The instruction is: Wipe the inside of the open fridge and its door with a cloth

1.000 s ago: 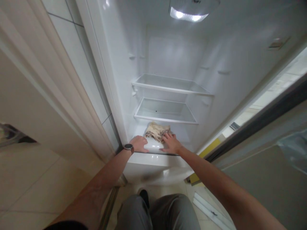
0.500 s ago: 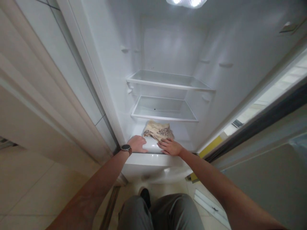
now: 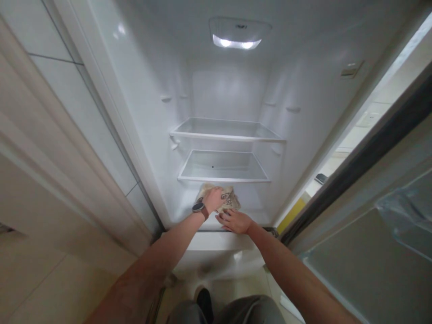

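A beige cloth (image 3: 232,200) with dark printed patterns lies crumpled on the floor of an open refrigerator. My left hand (image 3: 213,199), with a watch (image 3: 198,207) on its wrist, is on top of the cloth, fingers closed on it; the fingertips are partly hidden. Beside it, my right hand (image 3: 235,221) rests at the cloth's front edge near the refrigerator's front lip, its fingers slightly apart and nothing visibly held.
Above the cloth are a lower glass shelf (image 3: 224,165) and an upper glass shelf (image 3: 227,128). A lit lamp (image 3: 238,41) hangs from the ceiling. The open door (image 3: 378,261) stands at right, and a pale panel (image 3: 67,171) borders the left.
My left hand has moved from the front lip inward and right onto the cloth. My right hand remains by the cloth's front edge. The view has tilted up, showing the lamp.
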Tool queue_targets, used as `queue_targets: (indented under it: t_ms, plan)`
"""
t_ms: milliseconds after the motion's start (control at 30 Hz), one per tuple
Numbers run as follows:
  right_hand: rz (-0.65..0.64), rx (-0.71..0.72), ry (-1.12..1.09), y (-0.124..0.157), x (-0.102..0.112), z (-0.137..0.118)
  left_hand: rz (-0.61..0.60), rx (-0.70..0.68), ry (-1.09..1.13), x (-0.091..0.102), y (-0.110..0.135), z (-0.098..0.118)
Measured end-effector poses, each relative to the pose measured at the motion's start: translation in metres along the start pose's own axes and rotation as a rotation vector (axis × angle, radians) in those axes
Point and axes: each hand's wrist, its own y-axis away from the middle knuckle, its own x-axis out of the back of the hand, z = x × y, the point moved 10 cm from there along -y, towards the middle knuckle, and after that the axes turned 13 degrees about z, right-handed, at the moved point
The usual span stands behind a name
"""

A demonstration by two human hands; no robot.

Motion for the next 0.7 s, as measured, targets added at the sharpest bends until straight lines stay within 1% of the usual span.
queue_targets:
  t_ms: [67, 133, 167, 233, 333, 433, 500, 600, 700]
  plan:
    - [0.003, -0.008, -0.002, 0.001, -0.002, 0.001, -0.092, 0.028, -0.015, -0.028, -0.011, 0.003]
    - [-0.007, -0.016, -0.01, 0.002, -0.005, 0.001, -0.166, 0.066, -0.031, -0.054, -0.015, -0.002]
    - [-0.015, -0.018, -0.015, 0.002, -0.007, 0.002, -0.19, 0.092, -0.04, -0.063, -0.016, -0.007]
    - [-0.025, -0.019, -0.027, 0.003, -0.008, 0.002, -0.203, 0.133, -0.047, -0.074, -0.019, -0.018]
    - [-0.03, -0.026, -0.037, 0.003, -0.006, 0.002, -0.216, 0.157, -0.045, -0.075, -0.024, -0.033]
    - [-0.044, -0.039, -0.041, 0.002, -0.004, 0.003, -0.221, 0.174, -0.053, -0.065, -0.021, -0.055]
    - [-0.046, -0.05, -0.057, 0.001, -0.003, 0.003, -0.224, 0.206, -0.079, -0.058, -0.012, -0.073]
    - [-0.032, -0.063, -0.108, -0.001, -0.001, 0.004, -0.236, 0.261, -0.132, -0.051, 0.008, -0.098]
    - [-0.007, -0.083, -0.178, -0.003, 0.004, 0.007, -0.246, 0.308, -0.158, -0.049, 0.024, -0.112]
